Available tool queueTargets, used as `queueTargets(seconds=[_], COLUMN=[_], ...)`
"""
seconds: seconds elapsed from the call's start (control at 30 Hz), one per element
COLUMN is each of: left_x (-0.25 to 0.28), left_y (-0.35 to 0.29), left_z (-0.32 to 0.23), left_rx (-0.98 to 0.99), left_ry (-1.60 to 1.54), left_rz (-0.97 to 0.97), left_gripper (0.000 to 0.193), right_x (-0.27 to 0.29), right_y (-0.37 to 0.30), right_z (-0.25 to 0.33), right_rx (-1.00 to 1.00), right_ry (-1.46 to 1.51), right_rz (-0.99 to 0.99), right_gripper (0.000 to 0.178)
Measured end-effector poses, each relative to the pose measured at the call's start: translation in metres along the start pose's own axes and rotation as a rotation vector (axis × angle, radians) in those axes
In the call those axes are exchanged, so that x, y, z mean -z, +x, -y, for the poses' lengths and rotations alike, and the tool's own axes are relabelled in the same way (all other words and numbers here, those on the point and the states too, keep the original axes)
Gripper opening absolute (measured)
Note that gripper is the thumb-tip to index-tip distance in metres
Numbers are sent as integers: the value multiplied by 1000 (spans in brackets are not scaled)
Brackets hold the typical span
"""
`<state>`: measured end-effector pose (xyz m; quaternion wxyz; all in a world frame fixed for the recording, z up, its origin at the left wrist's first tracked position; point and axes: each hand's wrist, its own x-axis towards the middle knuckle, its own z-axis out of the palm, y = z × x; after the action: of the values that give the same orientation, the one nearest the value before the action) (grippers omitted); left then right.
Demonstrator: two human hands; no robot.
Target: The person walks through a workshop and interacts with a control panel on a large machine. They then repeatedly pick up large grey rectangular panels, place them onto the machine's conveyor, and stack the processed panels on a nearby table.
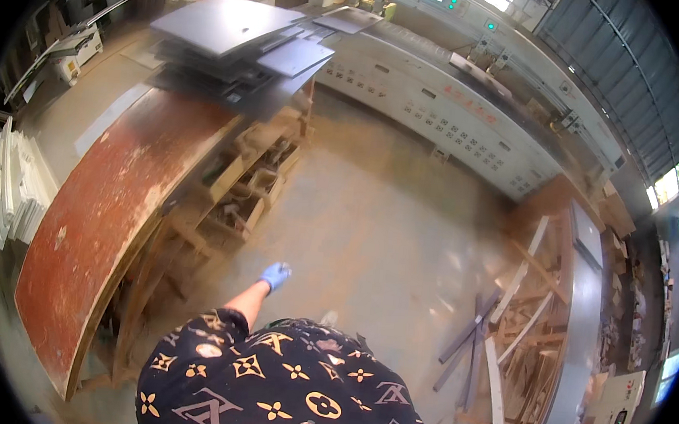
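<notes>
Shirt (294, 384), left hand (274, 276); red table (112, 218) leftward

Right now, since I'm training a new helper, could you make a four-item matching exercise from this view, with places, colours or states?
1. Left hand
2. Left table
3. Panels
4. Machine

A. Stacked on a table's far end
B. Pale, across the far side of the floor
C. In a blue glove
D. Reddish, worn top

Pairs: 1-C, 2-D, 3-A, 4-B
</notes>
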<state>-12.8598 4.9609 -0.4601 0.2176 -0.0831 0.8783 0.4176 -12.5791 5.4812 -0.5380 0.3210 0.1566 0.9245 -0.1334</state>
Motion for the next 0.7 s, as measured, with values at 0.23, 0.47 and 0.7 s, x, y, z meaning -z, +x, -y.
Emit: queueTargets(seconds=[0.23, 0.47, 0.7], left_x=[9, 60, 162], left_y=[58, 245, 503], left_z=[-22, 17, -130], left_rx=[658, -157, 95], left_ry=[-428, 757, 69], left_rz=[58, 396, 136], left_gripper=[32, 25, 36], right_x=[304, 428, 455], right_y=[197, 394, 463], right_z=[171, 318, 343], right_rx=[78, 131, 67], right_ry=[422, 1026, 615], right_rz=[-297, -255, -191], right_gripper=[34, 28, 27])
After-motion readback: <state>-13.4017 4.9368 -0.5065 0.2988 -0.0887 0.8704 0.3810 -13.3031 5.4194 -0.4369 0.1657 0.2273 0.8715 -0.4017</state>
